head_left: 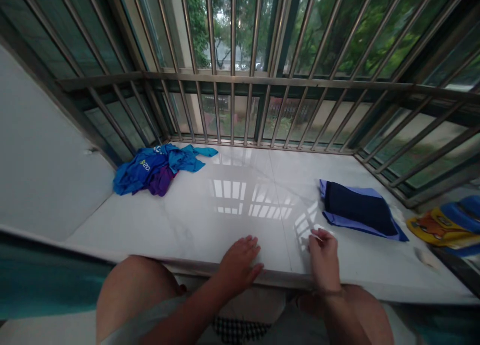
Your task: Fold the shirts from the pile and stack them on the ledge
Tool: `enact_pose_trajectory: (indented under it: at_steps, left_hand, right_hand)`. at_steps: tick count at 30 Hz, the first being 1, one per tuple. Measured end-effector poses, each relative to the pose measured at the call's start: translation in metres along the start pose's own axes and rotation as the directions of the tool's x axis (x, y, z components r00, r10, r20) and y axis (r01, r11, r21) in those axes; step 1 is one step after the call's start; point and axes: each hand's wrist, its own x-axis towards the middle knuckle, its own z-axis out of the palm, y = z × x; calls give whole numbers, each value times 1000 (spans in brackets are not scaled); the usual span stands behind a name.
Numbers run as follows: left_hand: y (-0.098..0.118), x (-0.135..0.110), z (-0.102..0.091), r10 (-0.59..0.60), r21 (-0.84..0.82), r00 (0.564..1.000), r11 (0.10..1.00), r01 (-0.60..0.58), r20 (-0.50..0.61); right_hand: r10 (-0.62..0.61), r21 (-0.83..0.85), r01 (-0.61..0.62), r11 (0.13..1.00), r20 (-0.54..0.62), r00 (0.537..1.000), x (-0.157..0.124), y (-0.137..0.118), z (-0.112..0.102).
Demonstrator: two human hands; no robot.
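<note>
My left hand [242, 262] rests at the front edge of the white marble-look sill [240, 225], its fingers stretched out and the thumb apart, with nothing in it. Just above the sill is my right hand [324, 245], with fingers curled in and the thumb tip close to the index finger; I see nothing in it. To its right lies a neatly folded dark navy cloth [358, 207] on top of a blue-violet cloth [365, 191]. A crumpled pile of bright blue clothes [150, 170] with white and yellow print sits at the far left, a purple cloth [163, 181] showing under it.
Metal window bars [232, 80] close off the back and both sides of the sill. A yellow and blue bag [446, 222] with a cartoon picture stands at the right end. A white wall [48, 150] bounds the left. My knees [137, 290] are against the front edge.
</note>
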Motion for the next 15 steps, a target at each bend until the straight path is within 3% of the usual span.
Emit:
enact_pose_trajectory:
  at_steps: [2,5,7,9,11,13,15]
  left_hand:
    - [-36,13,-19,-108,-71,992,992,103,-65]
    - [-110,46,-64,-325,-28,931,945,325,-167]
    - [-162,72,-102,-489,20,847,864,503,-210]
    - [-207,96,-139,-637,54,731,744,666,-246]
    - [-241,115,-171,-680,74,670,683,726,-296]
    - [-265,128,-196,-703,135,640,633,762,-310]
    - [-278,140,-215,-694,198,661,632,749,-286]
  right_hand:
    - [-264,-267,301,916,167,950,-29,8,6]
    - [-476,-475,592,651,351,806,-53,14,13]
    - [-517,-516,655,552,405,755,-57,15,15]
    - [-524,-527,669,524,420,741,-56,15,15]
    - [-520,-530,676,512,434,735,-54,13,15]
    - [-520,-536,681,499,443,730,-53,11,14]
    - [-530,-546,686,481,442,724,-54,8,14]
